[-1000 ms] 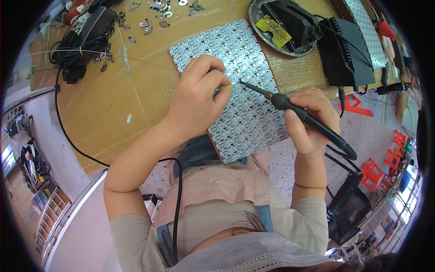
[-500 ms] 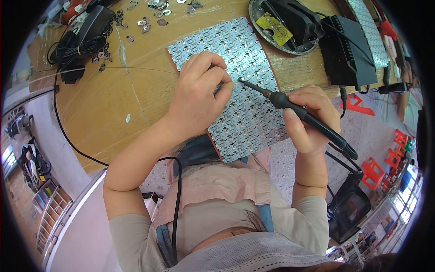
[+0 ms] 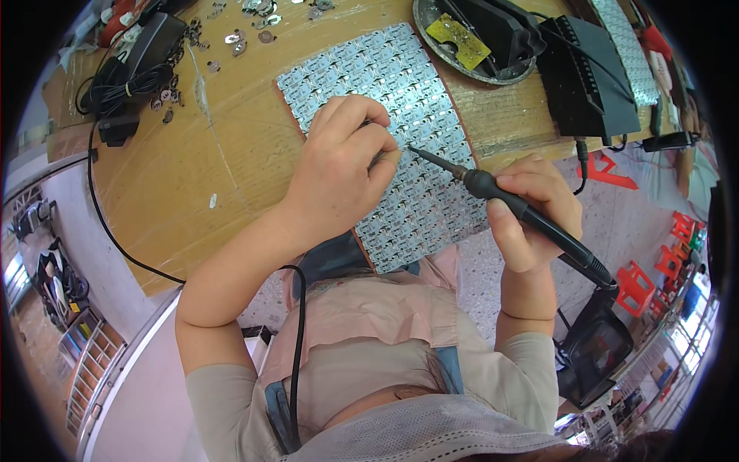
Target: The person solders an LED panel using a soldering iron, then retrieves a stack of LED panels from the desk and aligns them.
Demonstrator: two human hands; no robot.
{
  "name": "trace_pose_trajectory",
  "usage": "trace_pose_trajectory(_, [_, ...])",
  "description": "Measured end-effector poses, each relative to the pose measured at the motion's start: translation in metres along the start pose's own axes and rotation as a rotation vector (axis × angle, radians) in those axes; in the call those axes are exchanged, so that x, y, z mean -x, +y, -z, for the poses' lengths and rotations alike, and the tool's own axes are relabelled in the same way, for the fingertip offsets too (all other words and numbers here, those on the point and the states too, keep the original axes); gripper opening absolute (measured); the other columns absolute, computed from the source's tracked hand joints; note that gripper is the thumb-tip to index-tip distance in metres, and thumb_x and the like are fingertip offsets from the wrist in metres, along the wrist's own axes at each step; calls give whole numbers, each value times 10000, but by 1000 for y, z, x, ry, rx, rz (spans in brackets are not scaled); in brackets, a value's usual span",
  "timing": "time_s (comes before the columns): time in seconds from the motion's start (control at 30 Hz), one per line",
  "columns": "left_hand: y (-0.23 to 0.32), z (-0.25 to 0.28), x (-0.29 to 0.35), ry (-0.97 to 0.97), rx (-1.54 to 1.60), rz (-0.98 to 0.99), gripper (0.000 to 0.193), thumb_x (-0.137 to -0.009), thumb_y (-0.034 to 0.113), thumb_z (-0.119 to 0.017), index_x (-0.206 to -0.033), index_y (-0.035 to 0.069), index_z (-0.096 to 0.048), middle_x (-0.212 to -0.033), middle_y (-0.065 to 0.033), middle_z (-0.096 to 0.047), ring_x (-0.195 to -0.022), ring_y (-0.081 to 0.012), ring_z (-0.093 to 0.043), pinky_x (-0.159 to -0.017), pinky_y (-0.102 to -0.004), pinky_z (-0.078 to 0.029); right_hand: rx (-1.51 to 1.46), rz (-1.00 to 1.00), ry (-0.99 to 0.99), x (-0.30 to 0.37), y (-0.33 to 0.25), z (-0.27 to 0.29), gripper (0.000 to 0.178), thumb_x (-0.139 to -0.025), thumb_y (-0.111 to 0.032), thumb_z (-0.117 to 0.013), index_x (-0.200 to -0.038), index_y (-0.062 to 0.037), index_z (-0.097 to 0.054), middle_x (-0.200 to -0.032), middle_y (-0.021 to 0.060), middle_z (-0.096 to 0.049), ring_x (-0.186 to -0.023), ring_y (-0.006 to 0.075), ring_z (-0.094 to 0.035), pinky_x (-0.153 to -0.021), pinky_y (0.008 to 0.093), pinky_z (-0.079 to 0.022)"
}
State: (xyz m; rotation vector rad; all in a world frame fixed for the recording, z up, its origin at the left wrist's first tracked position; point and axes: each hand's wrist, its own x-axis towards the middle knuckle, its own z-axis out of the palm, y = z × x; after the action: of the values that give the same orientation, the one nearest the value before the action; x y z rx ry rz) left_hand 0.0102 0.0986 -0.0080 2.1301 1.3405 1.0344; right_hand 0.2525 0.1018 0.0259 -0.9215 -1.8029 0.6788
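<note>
A sheet of small circuit boards (image 3: 427, 185) lies on the wooden table (image 3: 177, 231), set at a slant, its near end reaching past the table edge above the person's lap; the left hand (image 3: 339, 165) is over the left half of the sheet, thumb and fingers drawn close together; something dark shows between them, yet I cannot tell what it is, nor whether the fingertips meet. The right hand (image 3: 536, 212), just off the right side of the sheet, is wrapped firmly around the handle of a black soldering iron (image 3: 483, 185); its tip points in over the middle of the sheet, close to the left fingertips, though whether it touches the surface I cannot tell.

Just beside the far right corner of the sheet sits a round metal dish (image 3: 509, 81), with a yellow sponge (image 3: 459, 42) and a black holder (image 3: 517, 38) in it; farther right of the sheet stands a black box (image 3: 591, 85); left of the sheet lies a small white piece (image 3: 213, 201); beyond its far left corner are loose metal bits (image 3: 262, 8) and a black adapter (image 3: 158, 42).
</note>
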Motion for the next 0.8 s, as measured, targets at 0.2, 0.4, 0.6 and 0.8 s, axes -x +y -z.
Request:
trace_pose_trajectory(0.2, [2,0,-1,-15,-6,12,128,-742,-16,-751,-813,9,-647,-1008,-104,-602,-954,-291,-583,-819,-374,-485,10,20,3,1,2,-3,221,-680,-51,-757,-870,11,-662,-720,135,-662,-606,232,-629,-566,299,-492])
trace_pose_trajectory(0.4, [5,5,-3,-20,-23,-1,126,-757,-22,-750,-834,7,-654,-1005,-109,-603,-926,-285,-592,-794,-366,-492,19,16,-15,0,-1,-2,218,-679,-52,-754,-867,8,-662,-719,133,-661,-605,235,-627,-563,297,-488])
trace_pose_trajectory(0.6, [13,8,13,0,54,82,135,-802,-18,-731,-877,6,-621,-967,-116,-582,-837,-296,-613,-686,-361,-514,-10,-2,28,13,-8,11,207,-690,-52,-738,-867,23,-659,-720,142,-654,-618,249,-634,-572,317,-496])
trace_pose_trajectory(0.8, [17,-6,25,73,99,47,144,-792,-59,-721,-882,-11,-619,-1020,-143,-571,-843,-280,-620,-695,-348,-518,-12,-1,35,18,-7,8,215,-689,-51,-744,-871,25,-658,-729,151,-661,-617,245,-633,-569,312,-493])
